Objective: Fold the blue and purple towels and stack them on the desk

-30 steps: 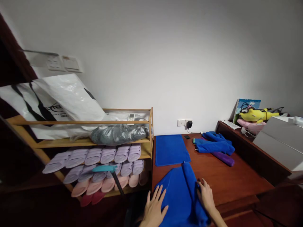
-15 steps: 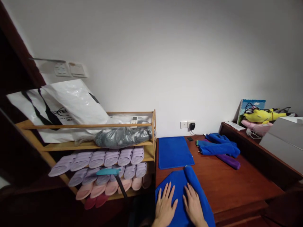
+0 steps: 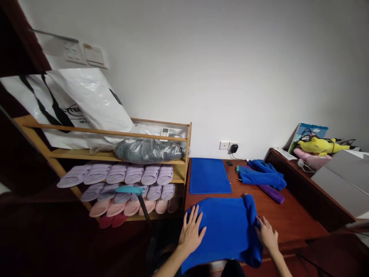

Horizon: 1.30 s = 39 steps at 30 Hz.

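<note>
A blue towel [image 3: 227,229] lies spread on the near part of the dark red wooden table [image 3: 288,217], its front edge hanging over the table's edge. My left hand [image 3: 191,231] rests flat on the towel's left side with fingers spread. My right hand [image 3: 266,234] lies open against the towel's right edge, where the cloth bunches into a roll. A folded blue towel [image 3: 209,175] lies flat further back on the table.
A crumpled blue towel [image 3: 261,175] and a purple one [image 3: 272,194] lie at the back right. A wooden rack [image 3: 178,154] of slippers [image 3: 127,175] stands left of the table, with bags on top. A raised shelf on the right holds a yellow plush toy [image 3: 319,146] and a grey box [image 3: 343,182].
My hands have moved apart from the towel's middle to its left and right sides. The towel now lies wider and flatter across the table. The view has tilted down a little.
</note>
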Motion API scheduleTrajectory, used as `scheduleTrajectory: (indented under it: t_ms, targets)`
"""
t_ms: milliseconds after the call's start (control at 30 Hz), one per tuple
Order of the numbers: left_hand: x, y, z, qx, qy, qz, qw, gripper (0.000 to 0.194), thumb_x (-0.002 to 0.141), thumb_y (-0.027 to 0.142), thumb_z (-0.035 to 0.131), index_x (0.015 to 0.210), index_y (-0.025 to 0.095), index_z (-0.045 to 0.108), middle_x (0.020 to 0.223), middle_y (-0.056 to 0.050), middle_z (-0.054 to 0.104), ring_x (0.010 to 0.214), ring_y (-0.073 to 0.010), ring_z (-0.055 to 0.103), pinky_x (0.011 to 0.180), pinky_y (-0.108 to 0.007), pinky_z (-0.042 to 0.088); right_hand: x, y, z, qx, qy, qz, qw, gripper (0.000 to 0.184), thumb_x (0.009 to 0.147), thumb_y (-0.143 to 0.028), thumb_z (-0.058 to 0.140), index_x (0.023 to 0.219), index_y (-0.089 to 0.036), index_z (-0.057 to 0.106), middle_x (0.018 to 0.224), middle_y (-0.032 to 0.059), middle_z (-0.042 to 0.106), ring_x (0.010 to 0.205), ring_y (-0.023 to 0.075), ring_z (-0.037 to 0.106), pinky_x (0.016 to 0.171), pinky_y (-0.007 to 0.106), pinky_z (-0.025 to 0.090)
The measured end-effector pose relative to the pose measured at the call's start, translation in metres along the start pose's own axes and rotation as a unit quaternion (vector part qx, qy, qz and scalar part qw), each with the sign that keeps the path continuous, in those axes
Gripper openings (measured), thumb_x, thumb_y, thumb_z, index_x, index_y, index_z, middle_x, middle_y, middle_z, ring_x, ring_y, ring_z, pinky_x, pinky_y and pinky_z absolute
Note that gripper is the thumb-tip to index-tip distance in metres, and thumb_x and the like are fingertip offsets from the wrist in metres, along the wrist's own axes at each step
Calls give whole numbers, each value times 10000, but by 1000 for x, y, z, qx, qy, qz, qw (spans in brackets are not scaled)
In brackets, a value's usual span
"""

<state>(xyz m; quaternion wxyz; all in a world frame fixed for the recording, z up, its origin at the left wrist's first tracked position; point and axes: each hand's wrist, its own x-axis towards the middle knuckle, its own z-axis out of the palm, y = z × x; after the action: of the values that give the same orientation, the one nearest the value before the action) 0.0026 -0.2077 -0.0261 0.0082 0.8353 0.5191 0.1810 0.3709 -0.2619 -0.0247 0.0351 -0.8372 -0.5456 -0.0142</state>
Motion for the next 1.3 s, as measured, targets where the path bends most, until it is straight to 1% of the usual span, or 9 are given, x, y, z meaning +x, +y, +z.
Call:
scheduleTrajectory:
  t_ms: [67, 133, 233, 433, 667, 800, 900, 1067, 1300]
  targets:
    - [0, 0, 3, 14, 21, -25, 999, 527, 918, 436, 321, 1396, 216, 352, 1534, -91, 179, 1399, -269, 165, 1111, -500, 152, -5, -12, -2, -18, 84, -7, 996, 494, 861, -298, 312, 1308, -162, 473, 1448, 200, 352, 1289, 312, 400, 965, 542, 356]
    - [1, 1, 5, 24, 30, -42, 998, 516, 919, 407, 316, 1376, 179, 389, 1528, -118, 189, 1397, -274, 174, 1098, -508, 179, -15, -34, 1, 4, 131, -87, 987, 491, 883, -316, 288, 1311, -159, 469, 1470, 169, 328, 1314, 277, 369, 1001, 479, 350]
    - [2, 0, 5, 28, 9, -55, 998, 505, 910, 371, 324, 1368, 170, 402, 1517, -126, 227, 1381, -275, 226, 1076, -516, 229, -32, -66, 13, 63, 105, -185, 975, 508, 907, -445, 274, 1331, -225, 448, 1467, 99, 359, 1341, 229, 333, 1012, 431, 365]
    - [9, -13, -4, 38, -38, -65, 996, 503, 904, 318, 304, 1388, 197, 366, 1521, -112, 229, 1370, -268, 251, 1050, -532, 261, -45, -80, 33, 110, 80, -149, 979, 578, 898, -545, 262, 1378, -246, 379, 1477, 78, 340, 1365, 230, 287, 1047, 464, 328]
    - [48, -34, -24, 60, -65, -59, 994, 550, 854, 266, 348, 1388, 133, 362, 1455, -130, 377, 1337, -262, 314, 1070, -492, 249, -46, -80, 27, 111, 82, -150, 979, 564, 904, -535, 270, 1374, -246, 388, 1477, 68, 334, 1365, 217, 284, 1054, 445, 329]
    - [57, -19, -30, 72, -25, -80, 994, 611, 847, 231, 327, 1436, 100, 229, 1526, -140, 196, 1394, -296, 166, 1074, -542, 213, -47, -83, 28, 116, 81, -146, 979, 567, 903, -535, 274, 1376, -243, 385, 1477, 77, 332, 1363, 226, 291, 1053, 457, 329]
    - [47, 2, -21, 50, -9, -28, 998, 615, 886, 294, 301, 1461, 176, 116, 1550, -63, 103, 1411, -237, 118, 1104, -490, 199, -46, -85, 30, 128, 73, -141, 979, 579, 896, -546, 284, 1370, -234, 395, 1473, 86, 340, 1361, 237, 293, 1057, 478, 320]
    - [26, 4, 5, 22, -70, -37, 997, 607, 914, 480, 253, 1447, 195, 199, 1527, -87, 192, 1391, -246, 206, 1108, -477, 211, -33, -69, 31, 163, 64, -170, 970, 515, 903, -522, 293, 1349, -293, 409, 1475, 42, 351, 1339, 190, 340, 1048, 436, 350]
    - [22, -19, 4, 12, -67, -74, 995, 642, 870, 599, 309, 1434, 302, 225, 1534, -68, 183, 1397, -297, 164, 1100, -545, 170, -7, 9, 39, 74, 86, -147, 983, 538, 871, -548, 333, 1269, -239, 521, 1422, 101, 430, 1308, 231, 389, 1049, 467, 322]
